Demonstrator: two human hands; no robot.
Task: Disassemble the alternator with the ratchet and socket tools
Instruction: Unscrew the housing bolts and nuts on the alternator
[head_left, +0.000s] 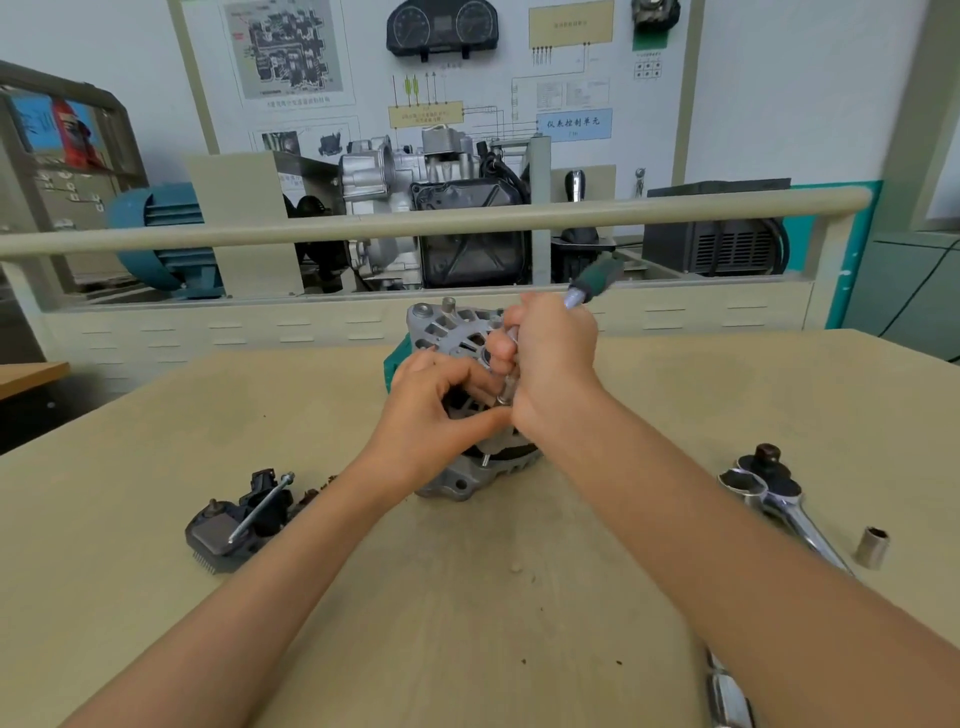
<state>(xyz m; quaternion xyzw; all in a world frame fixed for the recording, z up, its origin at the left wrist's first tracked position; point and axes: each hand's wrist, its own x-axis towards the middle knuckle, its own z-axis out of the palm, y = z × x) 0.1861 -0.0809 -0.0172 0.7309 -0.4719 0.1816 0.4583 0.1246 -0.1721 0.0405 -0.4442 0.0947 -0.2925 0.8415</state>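
Tan desk before engine display: alternator at centre. Right hand fingers clamped on green-handled ratchet; left hand fingers curled on alternator housing. Loose socket right.

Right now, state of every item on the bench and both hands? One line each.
Alternator: upright on the table, housing still assembled, steadied by both hands.
Left hand: fingers curled on the alternator front.
Right hand: grips the green-handled driver, tip at the housing.
Ratchet: lying idle on the table, right side.
Loose socket: standing on end beside the ratchet, apart from it.
Removed regulator parts: off the alternator, lying left, a long bolt across them.
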